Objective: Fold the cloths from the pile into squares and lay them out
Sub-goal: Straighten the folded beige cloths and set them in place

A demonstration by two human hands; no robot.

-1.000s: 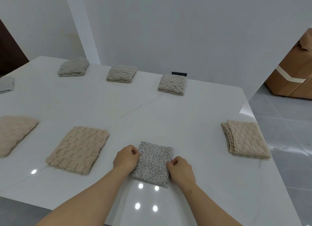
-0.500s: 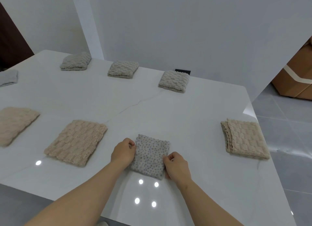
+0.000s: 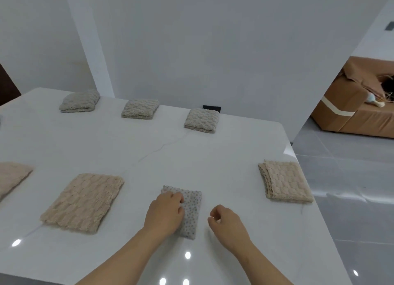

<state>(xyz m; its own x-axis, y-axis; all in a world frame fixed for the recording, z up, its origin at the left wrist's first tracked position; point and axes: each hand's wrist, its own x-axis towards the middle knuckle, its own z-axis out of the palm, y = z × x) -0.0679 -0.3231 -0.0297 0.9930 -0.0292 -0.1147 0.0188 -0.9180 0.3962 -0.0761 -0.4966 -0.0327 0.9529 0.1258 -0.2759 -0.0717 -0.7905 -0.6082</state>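
Observation:
A small grey dotted cloth (image 3: 190, 212), folded into a narrow rectangle, lies near the front edge of the white table (image 3: 191, 156). My left hand (image 3: 165, 213) rests on its left half, fingers curled onto the fabric. My right hand (image 3: 229, 223) hovers just right of the cloth, loosely curled, apart from it and holding nothing. Folded beige cloths lie around: one to the left (image 3: 83, 201), one at the far left edge (image 3: 11, 176), one to the right (image 3: 284, 181).
Three folded grey-beige cloths line the table's far side (image 3: 80, 101), (image 3: 140, 108), (image 3: 202, 120). A black socket (image 3: 211, 108) sits on the wall behind. A brown cardboard box (image 3: 360, 105) stands on the grey floor to the right.
My right hand has let go of the dotted cloth and moved off to its right. My left hand has slid further onto the cloth, which looks narrower.

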